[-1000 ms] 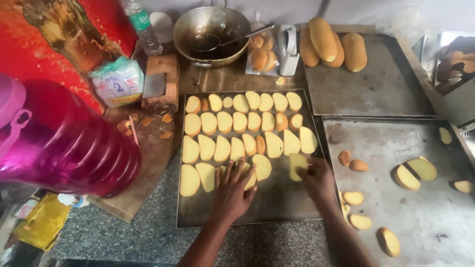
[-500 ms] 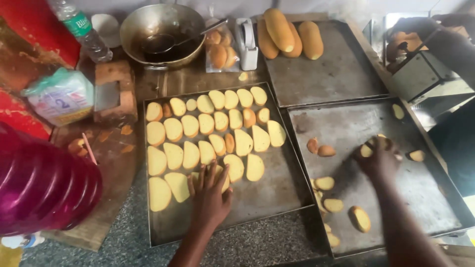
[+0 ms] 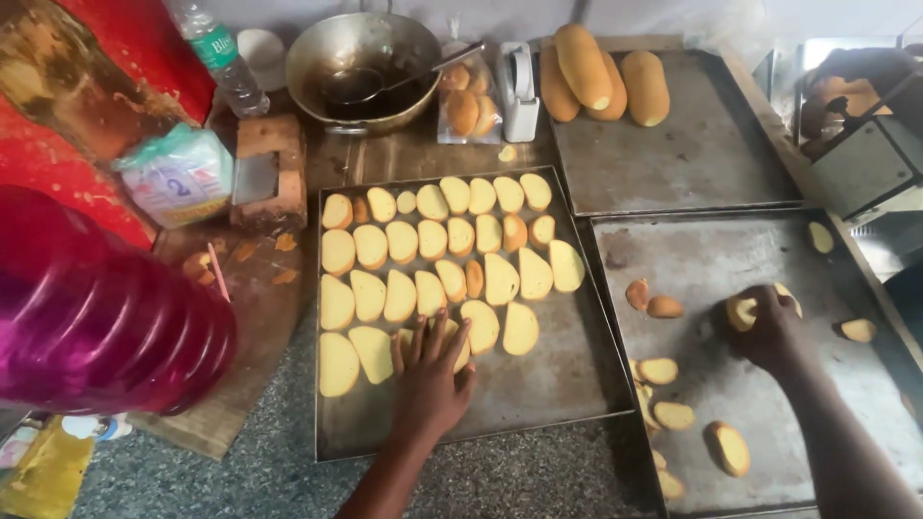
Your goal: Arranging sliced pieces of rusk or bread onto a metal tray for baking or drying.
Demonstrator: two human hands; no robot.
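Single head cam, looking steeply down and slightly forward at the bench (image 3: 538, 476), sitting close: at arm's reach, both hands and trays filling frame. No second view overlapping.

speckled grey stone counter (image 3: 260, 471), worn wooden board (image 3: 252, 317) on it, red painted wall (image 3: 58, 163) at left

Pale bread slices (image 3: 437, 259) in flat rows on the metal tray (image 3: 558, 384)
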